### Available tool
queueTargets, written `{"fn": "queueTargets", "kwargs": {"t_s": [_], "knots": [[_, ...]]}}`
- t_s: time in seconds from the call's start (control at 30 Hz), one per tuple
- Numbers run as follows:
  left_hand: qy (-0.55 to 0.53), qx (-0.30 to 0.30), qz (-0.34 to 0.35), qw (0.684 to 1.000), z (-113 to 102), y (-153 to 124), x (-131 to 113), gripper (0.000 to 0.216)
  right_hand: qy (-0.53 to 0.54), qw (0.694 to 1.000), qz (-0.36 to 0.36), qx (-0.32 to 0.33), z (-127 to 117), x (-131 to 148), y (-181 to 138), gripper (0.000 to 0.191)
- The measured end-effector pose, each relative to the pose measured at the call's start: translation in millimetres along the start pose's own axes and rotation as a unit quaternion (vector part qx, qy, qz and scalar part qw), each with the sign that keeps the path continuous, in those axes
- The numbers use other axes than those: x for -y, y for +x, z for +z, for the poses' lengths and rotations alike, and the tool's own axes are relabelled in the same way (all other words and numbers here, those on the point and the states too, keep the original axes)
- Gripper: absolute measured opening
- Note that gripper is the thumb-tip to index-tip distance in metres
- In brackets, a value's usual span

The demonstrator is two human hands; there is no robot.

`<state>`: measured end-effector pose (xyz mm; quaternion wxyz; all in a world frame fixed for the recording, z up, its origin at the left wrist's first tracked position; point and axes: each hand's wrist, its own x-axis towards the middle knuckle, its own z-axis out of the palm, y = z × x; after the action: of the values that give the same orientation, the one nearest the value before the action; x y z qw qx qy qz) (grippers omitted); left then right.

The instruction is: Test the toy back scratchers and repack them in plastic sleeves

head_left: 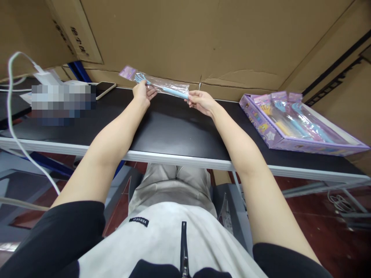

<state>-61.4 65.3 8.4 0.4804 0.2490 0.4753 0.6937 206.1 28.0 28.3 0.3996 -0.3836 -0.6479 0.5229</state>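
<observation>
A light-blue back scratcher (174,92) with a hand-shaped head lies in a clear plastic sleeve with a purple header card at its left end. Both my hands hold it level above the black table. My left hand (142,94) grips the sleeve just below the blue head, thumb on top. At the opposite end, my right hand (201,102) pinches the tip of the handle between thumb and fingers. To the right stands a purple display box (278,141) holding several similar wrapped back scratchers (301,123), yellow and blue.
The black tabletop (179,133) has a metal front edge. Cardboard walls (185,38) rise behind it. At the left lie a phone (104,89), a white charger (48,77) with a looping white cable (11,112), and a blurred-out patch.
</observation>
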Motion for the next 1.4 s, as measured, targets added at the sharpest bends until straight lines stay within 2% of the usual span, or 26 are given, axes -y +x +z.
{"fn": "queueTargets", "kwargs": {"t_s": [0.1,0.3,0.43,0.53,0.6,0.7,0.83,1.0,1.1,1.2,1.3,1.4], "knots": [[0.007,-0.012,0.024,1.000,1,-2,1,0.039,0.000,1.000,-0.010,0.000,-2,-3,3,0.022],[0.074,0.028,0.018,0.997,4,-8,-1,0.043,0.002,1.000,-0.022,-0.012,-10,-10,6,0.022],[0.080,0.008,0.052,0.995,7,-15,0,0.036,-0.039,0.999,-0.007,-0.009,-17,-18,8,0.018],[0.057,-0.008,0.016,0.998,8,-20,1,0.034,-0.121,0.993,-0.007,-0.014,-20,-26,14,0.033],[0.039,-0.018,-0.002,0.999,9,-21,2,0.035,-0.207,0.978,-0.017,-0.024,-19,-32,19,0.052],[0.028,-0.033,0.006,0.999,12,-22,6,0.030,-0.340,0.937,-0.063,-0.052,-12,-36,25,0.069],[0.035,-0.028,0.010,0.999,18,-29,11,0.016,-0.453,0.879,-0.139,-0.055,5,-34,21,0.068],[0.046,0.000,-0.008,0.999,28,-45,14,0.009,-0.525,0.835,-0.162,-0.006,19,-24,2,0.073],[0.045,0.010,-0.018,0.999,32,-52,15,0.011,-0.524,0.836,-0.161,0.001,21,-21,-4,0.075],[0.054,0.027,-0.015,0.998,32,-55,15,0.013,-0.497,0.851,-0.168,-0.004,22,-18,-4,0.070],[0.102,0.079,0.010,0.992,29,-57,13,0.016,-0.456,0.874,-0.166,-0.009,21,-11,-3,0.058],[0.166,0.153,0.027,0.974,26,-59,10,0.035,-0.400,0.902,-0.158,-0.021,15,2,-4,0.043]]}}
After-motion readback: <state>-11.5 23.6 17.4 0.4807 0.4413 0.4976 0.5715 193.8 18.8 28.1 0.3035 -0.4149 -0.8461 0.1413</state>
